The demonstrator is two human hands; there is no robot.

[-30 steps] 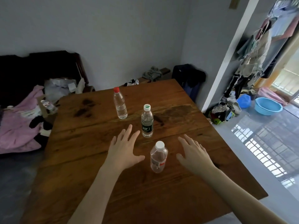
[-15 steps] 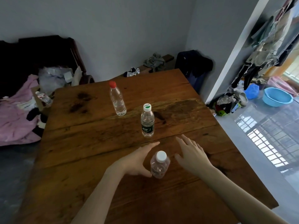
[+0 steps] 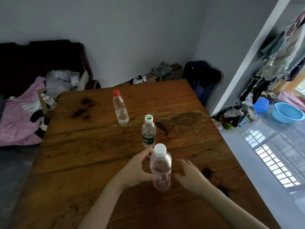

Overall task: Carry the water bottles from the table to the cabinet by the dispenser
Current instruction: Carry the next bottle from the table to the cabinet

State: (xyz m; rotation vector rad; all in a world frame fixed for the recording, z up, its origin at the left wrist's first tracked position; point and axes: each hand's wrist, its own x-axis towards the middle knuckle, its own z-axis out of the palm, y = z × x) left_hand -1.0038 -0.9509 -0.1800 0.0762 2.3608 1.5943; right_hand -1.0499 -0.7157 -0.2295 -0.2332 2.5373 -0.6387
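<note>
Three clear water bottles are over a brown wooden table (image 3: 85, 162). My left hand (image 3: 137, 169) is wrapped around the nearest one, a white-capped bottle (image 3: 160, 167), which looks lifted off the wood. Just right of that bottle, my right hand (image 3: 189, 176) is open with fingers spread, touching nothing. Behind it stands a green-labelled bottle (image 3: 148, 131) with a white and green cap. Farther back and to the left stands a red-capped bottle (image 3: 120, 107). No cabinet or dispenser shows in the head view.
A dark wooden bench (image 3: 41, 60) with pink cloth (image 3: 18, 123) and bags lies left of the table. On the right, clothes hang (image 3: 279, 60) by a doorway, and a blue basin (image 3: 288, 112) and clutter sit on the shiny floor (image 3: 264, 162).
My left hand swung in from the left, closed around the white-capped bottle and raised it. My right hand stayed open beside it. The view tilted slightly.
</note>
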